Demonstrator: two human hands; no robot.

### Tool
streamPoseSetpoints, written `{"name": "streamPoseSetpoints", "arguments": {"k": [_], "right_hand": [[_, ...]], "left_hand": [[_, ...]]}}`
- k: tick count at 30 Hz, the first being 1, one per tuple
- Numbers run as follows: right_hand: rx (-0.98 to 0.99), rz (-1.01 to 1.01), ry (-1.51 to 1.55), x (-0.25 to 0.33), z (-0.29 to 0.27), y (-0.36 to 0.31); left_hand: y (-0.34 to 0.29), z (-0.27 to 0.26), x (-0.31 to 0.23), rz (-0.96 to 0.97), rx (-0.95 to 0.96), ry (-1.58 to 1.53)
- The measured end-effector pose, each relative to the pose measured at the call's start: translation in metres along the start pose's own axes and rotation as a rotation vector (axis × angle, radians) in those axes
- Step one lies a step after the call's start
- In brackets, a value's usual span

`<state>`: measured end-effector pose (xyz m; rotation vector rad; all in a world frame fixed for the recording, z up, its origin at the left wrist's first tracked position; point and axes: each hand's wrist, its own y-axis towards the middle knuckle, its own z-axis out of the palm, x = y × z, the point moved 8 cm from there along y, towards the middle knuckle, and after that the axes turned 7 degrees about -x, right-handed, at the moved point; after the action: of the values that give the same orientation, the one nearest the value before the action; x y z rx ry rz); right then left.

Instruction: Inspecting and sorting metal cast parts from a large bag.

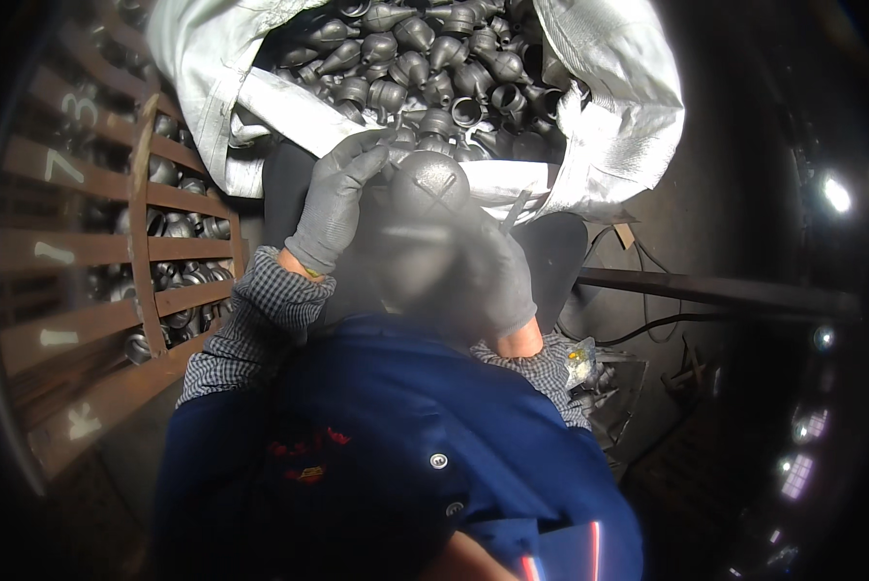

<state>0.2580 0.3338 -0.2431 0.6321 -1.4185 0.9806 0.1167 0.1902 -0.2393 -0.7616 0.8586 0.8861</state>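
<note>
Both gloved hands are closed around one dark, rounded metal casting point(426, 208), held close under the camera and in front of the chest; the casting is partly blurred, and its domed upper face shows two crossing ridges; the right hand point(497, 281), in a dark grey glove, wraps the lower right side of it in a firm clasp, its wrist bare between the glove and a checked cuff; the left hand point(335, 198), in a lighter grey glove, comes up along the left side, its fingertips point(381, 145) laid over the top left edge of the dome, so that the piece is gripped between the two; both forearms wear checked sleeves point(260, 320) under a blue work jacket point(405, 426) that fills the near middle of the view; just beyond the casting, on the far side, stands a big white sack point(613, 116) with its mouth open, filled with many small dark metal castings point(425, 58) of a bulb-and-neck shape; to the left is a brown slatted metal crate point(144, 247), with more of the same dark pieces showing between its slats; to the right a dark bar point(725, 290) runs across, with a black cable point(647, 329) hanging below it.
</note>
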Motion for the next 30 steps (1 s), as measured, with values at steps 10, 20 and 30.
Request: {"name": "streamPoseSetpoints", "arguments": {"k": [10,20,30], "right_hand": [[-0.035,0.132,0.197,0.003,-0.006,-0.002],[-0.101,0.126,0.051,0.0,-0.016,-0.001],[-0.097,0.15,0.174,-0.01,-0.018,0.005]], "left_hand": [[0.007,-0.015,0.016,-0.077,-0.097,0.044],[0.011,-0.031,0.041,-0.198,-0.172,0.266],[0.011,-0.029,0.039,-0.153,-0.073,0.221]]}}
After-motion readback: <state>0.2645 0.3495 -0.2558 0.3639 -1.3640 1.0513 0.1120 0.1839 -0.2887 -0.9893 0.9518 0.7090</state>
